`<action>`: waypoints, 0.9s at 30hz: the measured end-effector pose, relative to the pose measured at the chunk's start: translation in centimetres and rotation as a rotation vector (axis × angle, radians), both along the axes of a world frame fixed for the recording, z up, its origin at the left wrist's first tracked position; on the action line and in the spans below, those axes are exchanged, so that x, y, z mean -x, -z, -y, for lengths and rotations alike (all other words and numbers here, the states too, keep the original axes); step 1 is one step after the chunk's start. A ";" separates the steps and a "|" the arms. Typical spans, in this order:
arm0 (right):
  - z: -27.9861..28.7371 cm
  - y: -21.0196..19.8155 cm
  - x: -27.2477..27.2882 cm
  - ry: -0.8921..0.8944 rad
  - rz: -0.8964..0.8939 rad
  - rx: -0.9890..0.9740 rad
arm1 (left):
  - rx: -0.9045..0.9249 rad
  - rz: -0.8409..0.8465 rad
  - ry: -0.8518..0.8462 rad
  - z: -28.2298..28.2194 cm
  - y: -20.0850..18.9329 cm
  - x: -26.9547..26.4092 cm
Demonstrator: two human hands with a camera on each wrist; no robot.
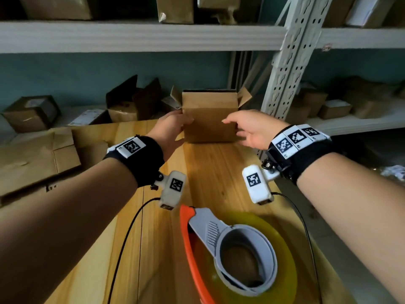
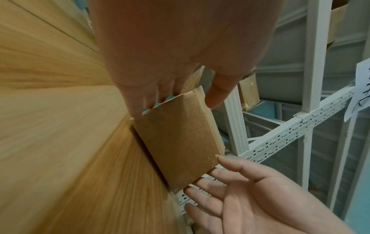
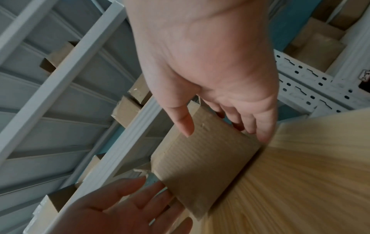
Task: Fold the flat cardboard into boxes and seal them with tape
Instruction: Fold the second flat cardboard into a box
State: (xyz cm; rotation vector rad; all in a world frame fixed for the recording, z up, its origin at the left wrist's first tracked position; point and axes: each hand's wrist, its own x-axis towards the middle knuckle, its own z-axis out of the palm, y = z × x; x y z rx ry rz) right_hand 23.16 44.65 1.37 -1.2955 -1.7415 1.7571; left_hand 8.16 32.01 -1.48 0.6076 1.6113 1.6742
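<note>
Plain brown corrugated cardboard, matte and faintly ribbed, squared up into a box point(image 1: 210, 119) standing upright at the far end of the pale, streaky-grained wooden table point(image 1: 210, 172). Its top is open, side flaps splaying outward left and right. My left hand point(image 1: 169, 130) is at the box's left edge, fingers point(image 2: 140, 101) straight and together along that side wall, thumb over the near face; whether they press or just touch, I cannot tell. My right hand point(image 1: 247, 128) is at the right edge, fingers point(image 3: 250, 120) loosely spread and extended beside the wall, thumb over the front panel, not clamped on anything I can see. Close to me lies a tape dispenser point(image 1: 230, 244), smooth grey plastic with an orange blade guard, holding a glossy yellowish-clear roll. Flat creased cardboard sheets point(image 1: 37, 159) are stacked at the table's left. Behind, perforated white metal shelving point(image 1: 282, 80) carries taped parcels point(image 1: 30, 113), crowding right up behind the box.
</note>
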 end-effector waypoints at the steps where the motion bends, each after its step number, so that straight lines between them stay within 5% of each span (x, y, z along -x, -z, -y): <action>1: -0.1 0.0 -0.1 0.007 0.002 0.001 | 0.008 -0.007 -0.004 0.2 0.0 0.0; 13: 5.5 -5.2 -5.3 0.030 0.075 -0.128 | 0.029 -0.067 -0.057 8.2 -2.8 -1.8; 20: 15.9 -8.5 -7.7 -0.079 -0.106 -0.186 | -0.039 -0.169 -0.110 17.9 -5.4 -4.6; 27: 28.8 -7.3 -8.2 -0.173 -0.320 -0.088 | -0.047 -0.162 -0.220 27.8 -4.8 -7.4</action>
